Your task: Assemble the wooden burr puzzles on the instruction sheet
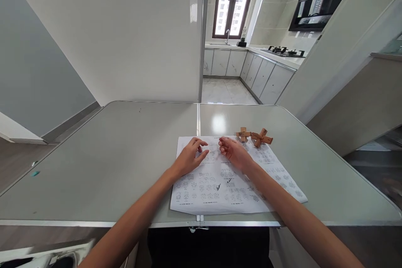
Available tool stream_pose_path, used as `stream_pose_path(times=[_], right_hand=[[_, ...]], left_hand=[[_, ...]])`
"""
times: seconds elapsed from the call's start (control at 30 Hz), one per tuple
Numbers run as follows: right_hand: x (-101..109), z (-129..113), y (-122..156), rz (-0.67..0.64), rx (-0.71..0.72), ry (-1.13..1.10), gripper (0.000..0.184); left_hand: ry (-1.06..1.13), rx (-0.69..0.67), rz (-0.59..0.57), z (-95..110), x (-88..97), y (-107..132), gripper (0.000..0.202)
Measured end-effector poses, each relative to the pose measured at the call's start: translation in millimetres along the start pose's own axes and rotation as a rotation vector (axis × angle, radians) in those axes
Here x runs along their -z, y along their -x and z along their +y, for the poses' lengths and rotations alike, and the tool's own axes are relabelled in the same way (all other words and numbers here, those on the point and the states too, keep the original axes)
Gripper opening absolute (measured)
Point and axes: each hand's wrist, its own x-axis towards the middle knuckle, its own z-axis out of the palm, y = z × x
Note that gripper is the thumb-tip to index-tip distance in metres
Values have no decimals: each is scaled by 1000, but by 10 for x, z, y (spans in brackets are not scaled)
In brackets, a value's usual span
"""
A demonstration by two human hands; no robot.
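Observation:
A large white sheet [207,201] printed with small diagrams lies flat on the table, with handwritten check marks near its middle. Over its upper left part is my left hand [191,155], empty, thumb and fingers apart. My right hand [234,152] hovers or rests over the upper middle of the sheet, palm turned inward, fingers loosely curled and apart, with nothing visible in it. Just beyond that hand, at the sheet's top right edge, two wooden interlocking puzzles [243,134] [261,137] sit side by side, each shaped like crossed bars.
The pale folding table [94,176] has a metal seam down its middle and a latch [197,229] at the front edge. A small teal piece [35,173] lies near the left edge. Past the table are a white wall panel [150,33] and a kitchen with a gas stove [285,52].

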Motion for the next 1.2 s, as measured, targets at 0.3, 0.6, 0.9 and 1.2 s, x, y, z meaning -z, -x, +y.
stream_pose_path(times=[0.3,0.6,0.9,1.2], right_hand=[[-71,-12,58,-90,-3,215,33],[-71,-12,57,-95,6,265,37],[-75,-5,60,-110,11,263,37],[-73,4,49,-103,14,253,36]], left_hand=[[1,-13,-12,-6,9,-24,20],[-47,-40,-32,-2,25,-1,19],[-103,-63,-45,-16,10,17,19],[-113,-73,-62,-33,-22,31,21]])
